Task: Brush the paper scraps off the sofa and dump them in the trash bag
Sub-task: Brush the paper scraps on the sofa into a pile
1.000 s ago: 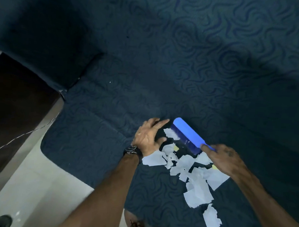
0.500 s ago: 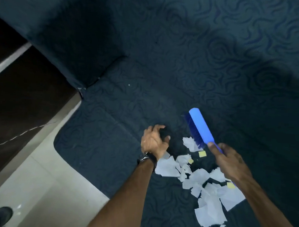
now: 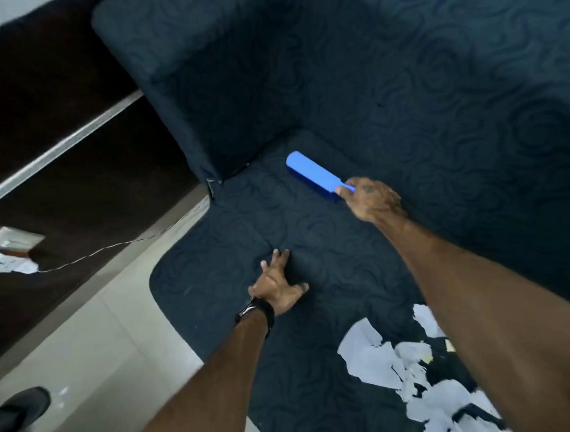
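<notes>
The right hand (image 3: 372, 200) grips the handle of the brush (image 3: 315, 174), whose head lies far back on the sofa (image 3: 445, 108) seat, near the corner where armrest and backrest meet. The left hand (image 3: 279, 287) presses flat on the seat with fingers spread, near the rounded front edge above the floor (image 3: 85, 344). The scraps (image 3: 410, 374) lie piled on the seat, well apart from the brush; bare cushion lies between them

Paper scraps (image 3: 382, 360) on sofa (image 3: 309, 223), near-right
</notes>
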The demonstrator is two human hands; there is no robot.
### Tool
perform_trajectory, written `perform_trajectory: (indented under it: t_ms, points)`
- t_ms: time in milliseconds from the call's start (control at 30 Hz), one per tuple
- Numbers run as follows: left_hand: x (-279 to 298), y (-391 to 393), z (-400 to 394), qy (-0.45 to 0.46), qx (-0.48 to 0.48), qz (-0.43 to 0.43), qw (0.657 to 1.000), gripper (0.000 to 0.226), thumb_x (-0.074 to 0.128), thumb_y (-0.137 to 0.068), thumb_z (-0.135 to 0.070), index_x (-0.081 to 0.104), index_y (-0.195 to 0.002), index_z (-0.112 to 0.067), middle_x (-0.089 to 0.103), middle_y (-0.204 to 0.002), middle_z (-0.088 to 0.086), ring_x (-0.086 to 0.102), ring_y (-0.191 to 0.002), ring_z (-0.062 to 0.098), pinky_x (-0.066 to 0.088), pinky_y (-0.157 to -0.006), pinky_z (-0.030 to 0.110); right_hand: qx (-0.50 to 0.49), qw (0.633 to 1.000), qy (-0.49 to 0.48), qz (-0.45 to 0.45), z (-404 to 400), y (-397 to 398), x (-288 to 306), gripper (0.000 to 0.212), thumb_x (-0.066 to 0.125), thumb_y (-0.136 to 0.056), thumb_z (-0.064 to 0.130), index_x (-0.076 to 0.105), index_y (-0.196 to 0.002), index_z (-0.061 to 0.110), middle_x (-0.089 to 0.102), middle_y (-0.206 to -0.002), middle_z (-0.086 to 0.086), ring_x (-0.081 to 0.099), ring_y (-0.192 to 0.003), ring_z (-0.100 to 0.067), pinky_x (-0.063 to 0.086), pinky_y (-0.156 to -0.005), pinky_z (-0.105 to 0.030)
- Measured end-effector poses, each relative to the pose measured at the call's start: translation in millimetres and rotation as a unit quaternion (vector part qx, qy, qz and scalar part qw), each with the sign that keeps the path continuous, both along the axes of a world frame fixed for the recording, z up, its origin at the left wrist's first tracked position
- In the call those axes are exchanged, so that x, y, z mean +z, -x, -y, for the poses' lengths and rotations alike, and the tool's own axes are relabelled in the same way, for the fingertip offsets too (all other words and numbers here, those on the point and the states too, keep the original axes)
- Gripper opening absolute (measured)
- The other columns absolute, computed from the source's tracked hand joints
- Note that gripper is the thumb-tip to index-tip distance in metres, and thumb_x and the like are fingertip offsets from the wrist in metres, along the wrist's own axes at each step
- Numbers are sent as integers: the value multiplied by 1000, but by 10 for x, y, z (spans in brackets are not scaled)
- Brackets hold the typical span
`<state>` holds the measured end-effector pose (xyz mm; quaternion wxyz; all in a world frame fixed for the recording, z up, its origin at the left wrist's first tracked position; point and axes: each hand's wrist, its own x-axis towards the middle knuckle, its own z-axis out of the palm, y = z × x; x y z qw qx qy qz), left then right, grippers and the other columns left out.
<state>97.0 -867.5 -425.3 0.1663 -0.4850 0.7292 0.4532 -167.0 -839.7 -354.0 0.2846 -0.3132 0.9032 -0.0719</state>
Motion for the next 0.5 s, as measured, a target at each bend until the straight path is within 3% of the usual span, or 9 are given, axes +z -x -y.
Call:
perform_trajectory:
  t_ms: [67, 167, 267, 333, 400, 433, 500]
  points:
    - [32, 2, 62, -3, -20, 16, 1000, 100, 74, -94, -50, 10, -170, -42, -5, -178, -19, -3, -167, 19, 22, -129, 60, 21, 1000, -10, -11, -209, -11, 79, 55, 47, -98, 67, 59, -144, 38, 57, -152, 0, 54, -137, -29, 42, -112, -41]
    - [50, 20, 68, -25, -44, 33, 998, 103, 74, -94, -50, 6, -171, -40, -9, -178, -18, -6, -167, 20, 19, -130, 62, 81, 992, -80, -58, -1032, -77, 401, 44, 43, -100, 67, 65, -130, 43, 69, -133, 5, 65, -119, -28, 51, -96, -38]
    - [133, 14, 185, -60, -56, 30, 996, 100, 74, -96, -44, 9, -171, -38, -9, -179, -15, -6, -167, 22, 18, -133, 52, 71, 981, -140, -110, -2114, -277, 789, 59, 26, -93, 79, 65, -124, 48, 75, -106, 12, 72, -96, -20, 57, -82, -34]
    - [203, -66, 242, -62, -51, 9, 997, 91, 75, -95, -40, 22, -170, -37, 5, -179, -12, 7, -166, 20, 21, -133, 38, -8, 987, -117, -109, -2597, -424, 935, 65, 23, -89, 86, 65, -119, 47, 76, -96, 10, 73, -87, -22, 59, -79, -40]
    - [217, -206, 325, -10, -23, -9, 1000, 84, 76, -92, -41, 34, -165, -38, 27, -175, -9, 30, -160, 19, 31, -128, 32, -67, 988, -102, -93, -2604, -551, 964, 63, 20, -89, 89, 61, -114, 47, 73, -89, 10, 71, -82, -27, 59, -77, -44]
    - [209, -277, 366, 30, -7, -9, 999, 86, 75, -89, -45, 34, -164, -40, 30, -174, -8, 32, -159, 19, 33, -128, 36, -82, 990, -92, -76, -2475, -618, 938, 60, 21, -90, 87, 60, -115, 48, 71, -87, 10, 69, -83, -29, 57, -79, -44]
    - [203, -407, 554, 95, 13, 9, 995, 93, 74, -88, -51, 24, -166, -46, 13, -178, -9, 11, -165, 21, 25, -131, 55, -92, 993, -66, -17, -1968, -759, 821, 54, 26, -93, 81, 62, -114, 47, 69, -86, 11, 67, -85, -27, 56, -82, -42]
